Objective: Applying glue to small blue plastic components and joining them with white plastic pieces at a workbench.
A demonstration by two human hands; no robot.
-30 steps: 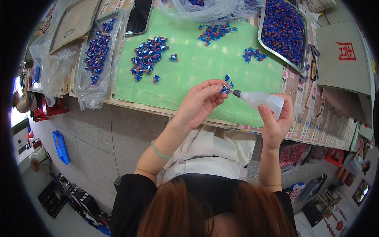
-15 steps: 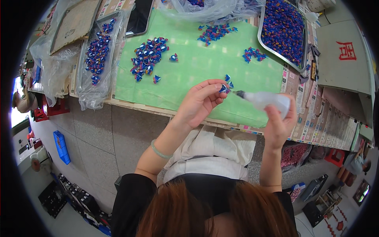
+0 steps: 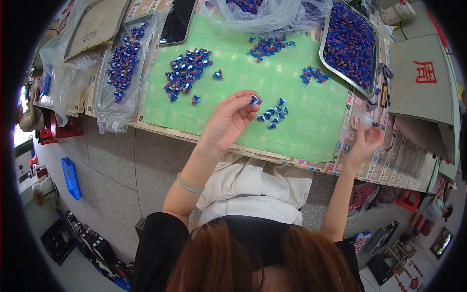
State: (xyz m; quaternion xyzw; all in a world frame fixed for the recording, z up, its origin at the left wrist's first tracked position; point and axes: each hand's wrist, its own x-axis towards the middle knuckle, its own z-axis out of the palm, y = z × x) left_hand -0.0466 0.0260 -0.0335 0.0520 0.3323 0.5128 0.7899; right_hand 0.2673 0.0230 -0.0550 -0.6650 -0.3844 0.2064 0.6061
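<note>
Bottle (image 3: 363, 120) moved right w/ R hand (image 3: 363, 144), fingers holding it. L hand (image 3: 224, 122) fingers pinch 1 blue bit (image 3: 255, 100); more bits (image 3: 276, 120) just right of 'em.

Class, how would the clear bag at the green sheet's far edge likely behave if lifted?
The bag would probably flop: it lies in loose folds. Its see-through film looks thin, so it may tear. Blue pieces, seemingly inside, could shift.

Black short-sleeved top (image 3: 258, 229), off-white lower garment (image 3: 258, 209), 1 pale green bangle (image 3: 188, 189) on left arm (image 3: 192, 168)
</note>
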